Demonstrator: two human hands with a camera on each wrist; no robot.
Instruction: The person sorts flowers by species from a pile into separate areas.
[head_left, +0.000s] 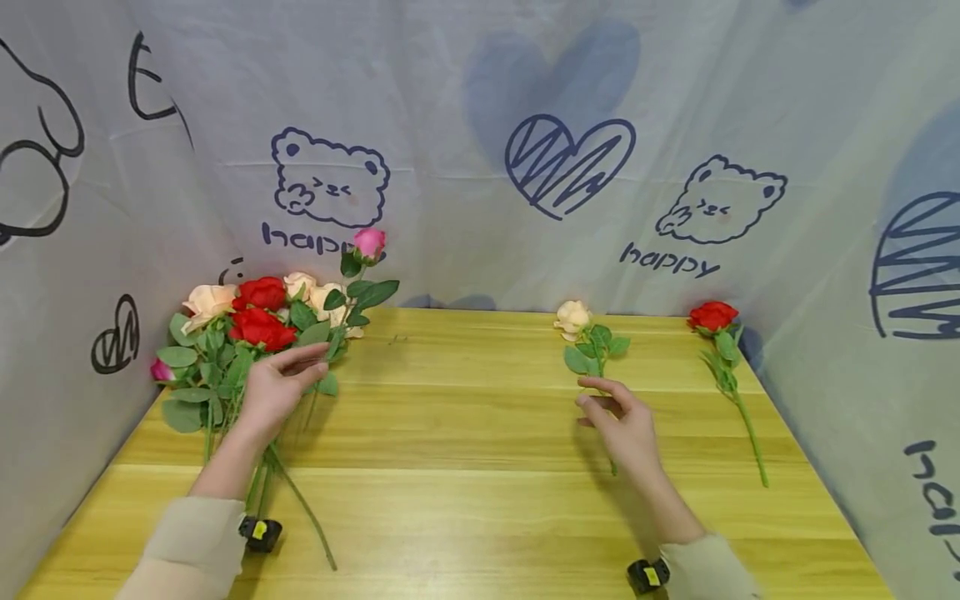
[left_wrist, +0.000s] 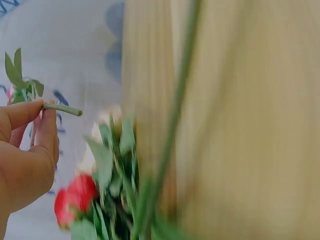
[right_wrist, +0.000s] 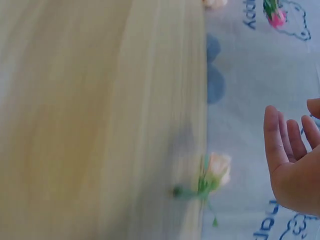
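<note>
My left hand (head_left: 279, 387) pinches the stem of a pink rose (head_left: 370, 244) between thumb and fingertips, its bloom upright. In the left wrist view the short stem end (left_wrist: 62, 108) pokes out past the fingertips. Below and around this hand lies a pile of red roses (head_left: 262, 328) and cream roses (head_left: 210, 304) with long green stems. Over the stem of a lone cream rose (head_left: 573, 318) hovers my right hand (head_left: 622, 425), its fingers loosely bent. Nothing is held in it; the right wrist view shows it apart from that rose (right_wrist: 218, 170).
A single red rose (head_left: 712, 316) lies at the right side of the wooden table (head_left: 465, 517). Another pink bloom (head_left: 161, 370) shows at the pile's left edge. Printed white cloth (head_left: 450, 208) hangs behind and at both sides. Small black devices (head_left: 260, 533) sit by the wrists.
</note>
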